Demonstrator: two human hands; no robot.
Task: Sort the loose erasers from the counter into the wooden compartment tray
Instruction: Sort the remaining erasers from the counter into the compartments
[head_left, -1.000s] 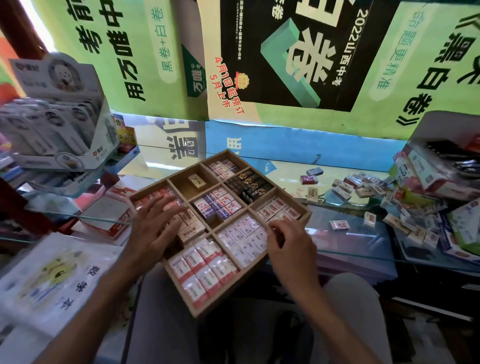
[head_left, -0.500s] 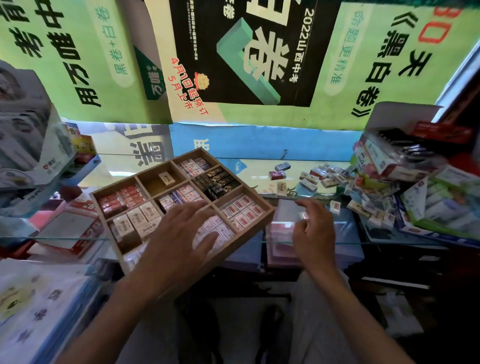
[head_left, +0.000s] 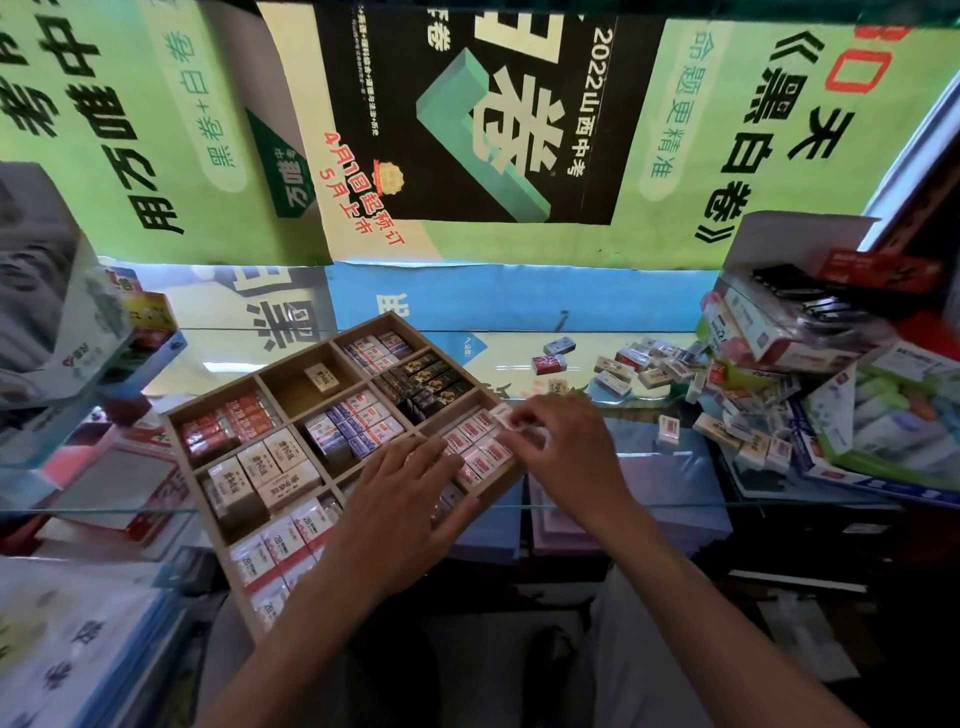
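Observation:
The wooden compartment tray (head_left: 291, 361) sits tilted on the glass counter, its cells packed with wrapped erasers. My left hand (head_left: 402, 499) lies flat with spread fingers over the white erasers in the tray's near right cells. My right hand (head_left: 563, 447) hovers over the tray's right corner cell and pinches a small white-and-red eraser (head_left: 503, 415) at its fingertips. Loose erasers (head_left: 631, 364) lie scattered on the counter to the right, and a single one (head_left: 668, 430) lies nearer the edge.
Stacked stationery boxes (head_left: 810, 332) crowd the right side of the glass counter (head_left: 571, 499). A display box (head_left: 67, 322) stands at the left, with paper packs (head_left: 78, 639) below it. Posters cover the wall behind. My knees show under the counter's front edge.
My right hand has come back from the loose pile on the counter to the tray's right corner, now pinching an eraser. My left hand has slid right across the tray.

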